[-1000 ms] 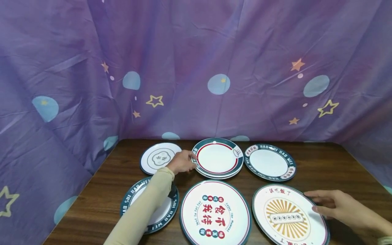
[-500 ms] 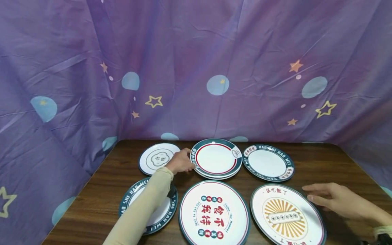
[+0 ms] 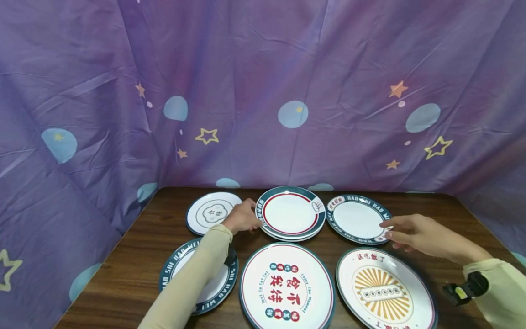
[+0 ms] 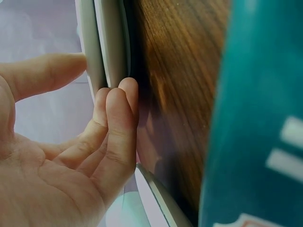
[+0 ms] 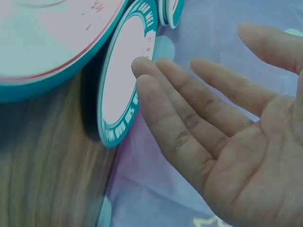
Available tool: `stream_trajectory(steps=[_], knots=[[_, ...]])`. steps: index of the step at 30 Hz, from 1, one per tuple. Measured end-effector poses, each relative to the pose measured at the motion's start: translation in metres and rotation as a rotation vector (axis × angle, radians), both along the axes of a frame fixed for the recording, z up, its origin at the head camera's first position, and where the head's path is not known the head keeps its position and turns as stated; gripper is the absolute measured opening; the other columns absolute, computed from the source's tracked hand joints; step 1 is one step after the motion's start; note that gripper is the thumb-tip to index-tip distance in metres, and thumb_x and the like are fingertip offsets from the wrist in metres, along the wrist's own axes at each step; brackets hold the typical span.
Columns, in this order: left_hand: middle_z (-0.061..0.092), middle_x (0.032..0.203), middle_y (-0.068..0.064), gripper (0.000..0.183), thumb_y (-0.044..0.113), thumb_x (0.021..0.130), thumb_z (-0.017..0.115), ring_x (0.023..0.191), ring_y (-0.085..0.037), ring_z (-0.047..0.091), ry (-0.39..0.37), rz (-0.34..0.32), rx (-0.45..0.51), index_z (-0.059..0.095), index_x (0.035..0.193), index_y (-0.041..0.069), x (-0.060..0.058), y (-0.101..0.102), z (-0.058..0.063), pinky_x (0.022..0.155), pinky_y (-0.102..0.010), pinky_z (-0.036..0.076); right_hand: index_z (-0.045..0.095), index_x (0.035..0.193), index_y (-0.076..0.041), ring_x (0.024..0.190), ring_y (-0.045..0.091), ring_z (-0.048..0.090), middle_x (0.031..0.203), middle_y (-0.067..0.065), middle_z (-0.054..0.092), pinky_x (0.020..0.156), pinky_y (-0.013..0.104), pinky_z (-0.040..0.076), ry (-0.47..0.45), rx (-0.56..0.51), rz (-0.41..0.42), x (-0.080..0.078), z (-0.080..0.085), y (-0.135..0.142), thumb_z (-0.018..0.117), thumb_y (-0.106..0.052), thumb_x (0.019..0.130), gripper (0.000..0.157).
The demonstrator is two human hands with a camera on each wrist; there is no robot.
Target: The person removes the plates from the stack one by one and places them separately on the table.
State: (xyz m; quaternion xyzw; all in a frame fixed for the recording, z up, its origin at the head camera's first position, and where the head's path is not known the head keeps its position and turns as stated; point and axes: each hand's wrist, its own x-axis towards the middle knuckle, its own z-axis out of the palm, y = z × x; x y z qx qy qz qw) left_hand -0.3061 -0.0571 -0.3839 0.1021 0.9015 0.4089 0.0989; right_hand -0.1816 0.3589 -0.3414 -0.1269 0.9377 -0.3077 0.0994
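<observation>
My left hand [image 3: 242, 216] is at the left rim of two stacked plates [image 3: 290, 213] at the back middle, white with a dark teal border and a red ring. In the left wrist view the thumb touches the upper plate [image 4: 91, 42], and the curled fingers [image 4: 120, 113] are at the lower one's edge, so the rims are pinched between them. My right hand [image 3: 425, 235] hovers with spread fingers at the right rim of a teal-bordered plate [image 3: 358, 219] at the back right. In the right wrist view its fingers [image 5: 177, 123] overlap that plate and hold nothing.
A white plate with a cloud-shaped emblem [image 3: 214, 213] lies back left. Along the front are a lettered teal-bordered plate [image 3: 172, 269], a plate with red characters [image 3: 287, 283] and a sunburst plate [image 3: 382, 288]. A purple curtain [image 3: 255, 91] hangs behind the wooden table [image 3: 435, 205].
My right hand has moved from the sunburst plate's right rim, away from me, to the back right plate. My left hand stays at the stacked plates.
</observation>
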Motion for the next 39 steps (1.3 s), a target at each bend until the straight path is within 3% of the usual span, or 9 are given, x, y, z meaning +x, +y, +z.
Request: stream_trajectory(steps=[4, 8, 15, 18, 22, 25, 32, 35, 39], knots=[[0.062, 0.066, -0.002, 0.052, 0.003, 0.076, 0.078, 0.054, -0.012, 0.057, 0.020, -0.017, -0.013, 0.055, 0.122, -0.005, 0.000, 0.000, 0.000, 0.052, -0.021, 0.049, 0.055, 0.134, 0.010, 0.084, 0.014, 0.072, 0.105, 0.017, 0.074, 0.067, 0.027, 0.059, -0.002, -0.021, -0.004, -0.014, 0.001, -0.017, 0.059, -0.020, 0.101, 0.045], [0.062, 0.065, -0.002, 0.057, 0.006, 0.077, 0.079, 0.053, -0.012, 0.056, 0.041, -0.026, -0.040, 0.056, 0.128, -0.006, -0.001, 0.001, -0.001, 0.054, -0.021, 0.048, 0.056, 0.133, 0.011, 0.084, 0.018, 0.072, 0.105, 0.018, 0.073, 0.068, 0.030, 0.060, -0.011, -0.048, -0.018, -0.034, -0.002, -0.035, 0.060, -0.019, 0.100, 0.045], [0.069, 0.075, -0.006, 0.062, 0.014, 0.076, 0.084, 0.057, -0.014, 0.059, 0.085, -0.018, -0.091, 0.061, 0.132, -0.002, -0.003, 0.002, -0.001, 0.064, -0.022, 0.048, 0.043, 0.142, 0.013, 0.090, 0.021, 0.071, 0.130, 0.034, 0.058, 0.080, 0.035, 0.061, -0.159, -0.297, -0.094, -0.071, -0.011, -0.068, 0.053, -0.014, 0.102, 0.050], [0.072, 0.080, -0.007, 0.061, 0.017, 0.074, 0.086, 0.064, -0.013, 0.061, 0.102, -0.028, -0.102, 0.064, 0.129, -0.001, -0.003, 0.004, -0.002, 0.072, -0.026, 0.052, 0.043, 0.142, 0.012, 0.085, 0.017, 0.071, 0.124, 0.030, 0.061, 0.077, 0.034, 0.061, -0.189, -0.356, -0.152, -0.080, -0.021, -0.081, 0.053, -0.011, 0.101, 0.048], [0.074, 0.079, -0.007, 0.056, 0.018, 0.075, 0.086, 0.069, -0.013, 0.061, 0.142, -0.058, -0.140, 0.067, 0.125, 0.001, -0.003, 0.004, -0.001, 0.078, -0.027, 0.053, 0.046, 0.139, 0.013, 0.072, 0.010, 0.066, 0.100, 0.012, 0.067, 0.069, 0.029, 0.060, -0.185, -0.404, -0.206, -0.087, -0.034, -0.097, 0.057, -0.006, 0.097, 0.047], [0.074, 0.076, -0.008, 0.048, 0.013, 0.079, 0.080, 0.063, -0.011, 0.062, 0.154, -0.094, -0.158, 0.069, 0.125, 0.004, -0.003, 0.004, 0.000, 0.069, -0.023, 0.050, 0.050, 0.134, 0.015, 0.067, 0.010, 0.063, 0.097, 0.011, 0.063, 0.065, 0.028, 0.058, -0.151, -0.399, -0.241, -0.089, -0.040, -0.107, 0.059, -0.001, 0.093, 0.045], [0.071, 0.075, -0.009, 0.046, 0.006, 0.086, 0.068, 0.061, -0.019, 0.068, 0.095, -0.131, -0.169, 0.067, 0.131, 0.011, -0.004, 0.007, -0.001, 0.053, -0.020, 0.045, 0.053, 0.132, 0.014, 0.076, 0.012, 0.062, 0.137, 0.032, 0.046, 0.069, 0.031, 0.058, -0.116, -0.398, -0.325, -0.091, -0.047, -0.111, 0.059, 0.005, 0.090, 0.044], [0.073, 0.081, -0.008, 0.040, 0.008, 0.084, 0.071, 0.066, -0.020, 0.070, 0.107, -0.137, -0.200, 0.071, 0.124, 0.009, -0.006, 0.008, 0.000, 0.061, -0.021, 0.048, 0.054, 0.133, 0.012, 0.080, 0.013, 0.061, 0.143, 0.032, 0.042, 0.070, 0.031, 0.059, -0.116, -0.417, -0.357, -0.092, -0.047, -0.108, 0.060, 0.004, 0.090, 0.044], [0.077, 0.099, -0.008, 0.027, 0.012, 0.079, 0.077, 0.085, -0.018, 0.068, 0.149, -0.121, -0.255, 0.076, 0.106, 0.008, -0.007, 0.008, 0.001, 0.082, -0.027, 0.052, 0.055, 0.132, 0.010, 0.081, 0.012, 0.061, 0.136, 0.028, 0.048, 0.070, 0.030, 0.059, -0.106, -0.430, -0.386, -0.091, -0.047, -0.104, 0.064, 0.002, 0.090, 0.044]])
